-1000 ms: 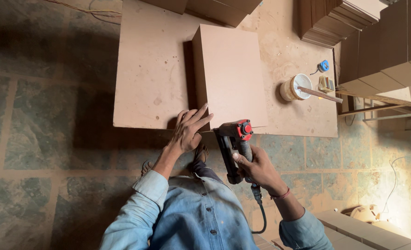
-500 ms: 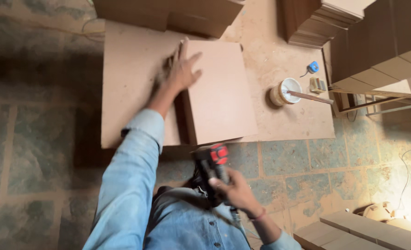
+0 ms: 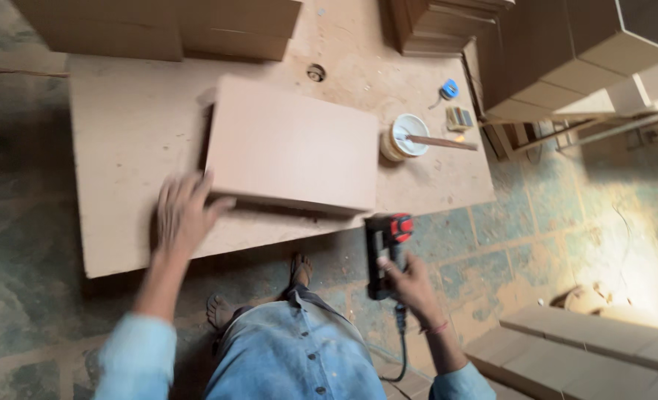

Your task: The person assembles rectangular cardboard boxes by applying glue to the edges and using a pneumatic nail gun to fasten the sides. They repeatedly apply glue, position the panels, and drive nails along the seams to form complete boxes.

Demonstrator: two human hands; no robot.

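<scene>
1. Left hand stretched forward from a pale blue denim sleeve, palm down, fingers spread and somewhat blurred, resting at the near left corner of a flat rectangular tan fibreboard box; thumb side touching the box's front edge, nothing gripped.
2. Right hand held lower and nearer the body, wrist bent, fingers wrapped tight round the grip of a black nail gun with a red cap; tool pointing up toward the box's near right corner, just short of it, black hose hanging from its base.
3. Hands well apart, one at each near corner of the box.
4. Box lying flat on a large tan fibreboard sheet serving as tabletop, set low over a grey-green stone tile floor; bare feet visible below the sheet's front edge.
5. To the right of the box, on the same sheet: a round white tub with a wooden stick laid across its rim, a small blue tape measure and a small strip of nails beyond it.
6. Longer fibreboard boxes along the far edge; stacked panels and open cabinets at upper right; more boards on the floor at lower right.
7. Nothing lying between either hand and the box.
</scene>
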